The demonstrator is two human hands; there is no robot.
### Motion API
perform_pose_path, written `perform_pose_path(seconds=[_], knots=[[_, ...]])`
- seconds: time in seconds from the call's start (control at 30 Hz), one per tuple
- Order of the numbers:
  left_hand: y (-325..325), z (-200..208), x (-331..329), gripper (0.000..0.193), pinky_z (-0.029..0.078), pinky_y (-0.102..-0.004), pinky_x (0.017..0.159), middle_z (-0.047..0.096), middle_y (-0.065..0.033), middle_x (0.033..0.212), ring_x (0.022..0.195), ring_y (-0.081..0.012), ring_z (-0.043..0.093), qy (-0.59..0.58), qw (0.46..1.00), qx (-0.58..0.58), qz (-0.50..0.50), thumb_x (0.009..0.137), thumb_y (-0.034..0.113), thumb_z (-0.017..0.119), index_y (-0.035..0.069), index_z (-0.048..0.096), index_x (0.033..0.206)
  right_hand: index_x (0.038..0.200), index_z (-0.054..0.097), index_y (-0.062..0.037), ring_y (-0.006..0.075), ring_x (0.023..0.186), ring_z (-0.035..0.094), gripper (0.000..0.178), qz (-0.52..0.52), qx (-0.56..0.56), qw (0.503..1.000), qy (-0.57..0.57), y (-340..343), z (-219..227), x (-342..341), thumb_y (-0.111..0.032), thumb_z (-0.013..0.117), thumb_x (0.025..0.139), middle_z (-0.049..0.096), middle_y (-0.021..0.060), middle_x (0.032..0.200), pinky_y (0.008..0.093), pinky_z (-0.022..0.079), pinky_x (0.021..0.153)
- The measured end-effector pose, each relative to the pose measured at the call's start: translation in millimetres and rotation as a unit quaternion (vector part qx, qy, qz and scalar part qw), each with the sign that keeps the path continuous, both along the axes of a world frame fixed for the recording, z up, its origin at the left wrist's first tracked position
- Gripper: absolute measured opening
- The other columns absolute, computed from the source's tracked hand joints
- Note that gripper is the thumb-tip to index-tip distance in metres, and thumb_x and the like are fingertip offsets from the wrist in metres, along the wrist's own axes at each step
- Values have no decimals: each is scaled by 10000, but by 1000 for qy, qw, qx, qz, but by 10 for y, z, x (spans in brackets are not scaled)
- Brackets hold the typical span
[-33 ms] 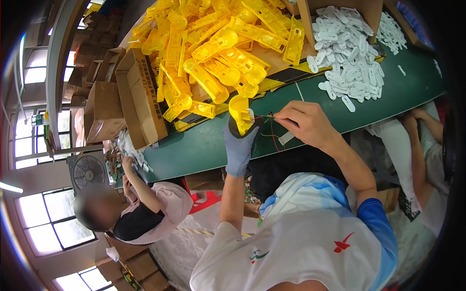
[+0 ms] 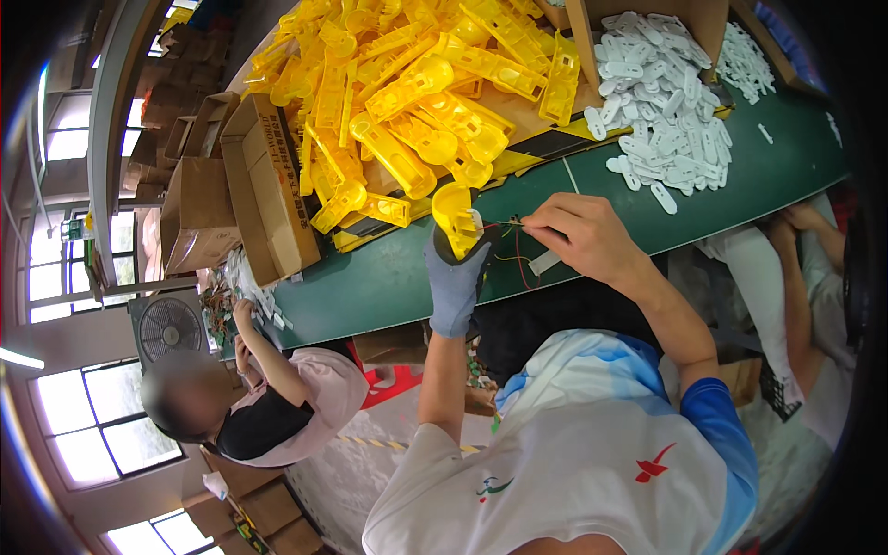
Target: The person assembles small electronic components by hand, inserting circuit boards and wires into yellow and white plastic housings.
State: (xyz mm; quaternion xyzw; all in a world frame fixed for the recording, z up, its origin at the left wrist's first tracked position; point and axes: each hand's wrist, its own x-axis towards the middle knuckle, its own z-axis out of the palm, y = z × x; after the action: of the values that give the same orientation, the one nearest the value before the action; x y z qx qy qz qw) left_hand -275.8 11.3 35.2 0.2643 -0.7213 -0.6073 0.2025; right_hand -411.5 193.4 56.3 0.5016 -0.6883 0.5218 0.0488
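Observation:
In a grey-blue glove, my left hand point(image 2: 457, 287) is closed around a yellow plastic housing point(image 2: 451, 209), its rounded end up. A small white part point(image 2: 477, 220) shows at the housing's right side. Thin red and yellow wires point(image 2: 519, 250) run out from there to the right. My bare right hand point(image 2: 587, 236) pinches the wires' end at a small greenish piece point(image 2: 516, 220), too small to name. Below the wires, a white rectangular piece point(image 2: 545, 264) appears near the table's front edge; whether it hangs from a wire I cannot tell.
A large heap of yellow housings point(image 2: 398, 102) lies beyond my hands on the green table point(image 2: 370, 294). White oval plastic pieces point(image 2: 661, 106) are piled at the far right. An open cardboard box point(image 2: 264, 190) stands left. Co-workers sit left point(image 2: 277, 398) and right point(image 2: 786, 305).
The yellow housing has tipped slightly to the left in my left hand. My right hand stays nearly in place at the wires.

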Motion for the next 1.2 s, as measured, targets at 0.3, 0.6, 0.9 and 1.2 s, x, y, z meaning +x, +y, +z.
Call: perform_pose_path(seconds=[0.3,0.6,0.9,1.2], knots=[[150,186,-31,404,502,-255,675,658,-52,955,802,-120,626,55,984,170,-22,795,-23,726,16,576,1168,848,678,-9,234,681,670,78,33,13,996,-85,-6,26,35,-50,734,813,669,83,793,298,531,607],[265,223,33,411,504,-259,723,676,-56,972,839,-127,621,35,998,48,4,739,-20,772,26,600,1109,889,697,27,177,714,696,98,6,-49,972,-232,-31,56,56,3,745,806,696,106,823,247,538,645],[252,4,61,460,501,-305,796,659,-99,1021,906,-188,622,19,988,-146,37,723,3,782,14,580,1137,834,685,-26,244,658,654,95,-9,-22,999,-49,-64,54,81,-36,759,776,668,70,778,307,504,567],[320,82,81,729,515,-303,688,659,-124,965,733,-188,614,164,973,162,8,844,14,652,2,289,1476,874,682,32,84,736,666,71,30,-7,917,-397,-32,34,174,-23,724,859,695,56,822,212,538,667]])
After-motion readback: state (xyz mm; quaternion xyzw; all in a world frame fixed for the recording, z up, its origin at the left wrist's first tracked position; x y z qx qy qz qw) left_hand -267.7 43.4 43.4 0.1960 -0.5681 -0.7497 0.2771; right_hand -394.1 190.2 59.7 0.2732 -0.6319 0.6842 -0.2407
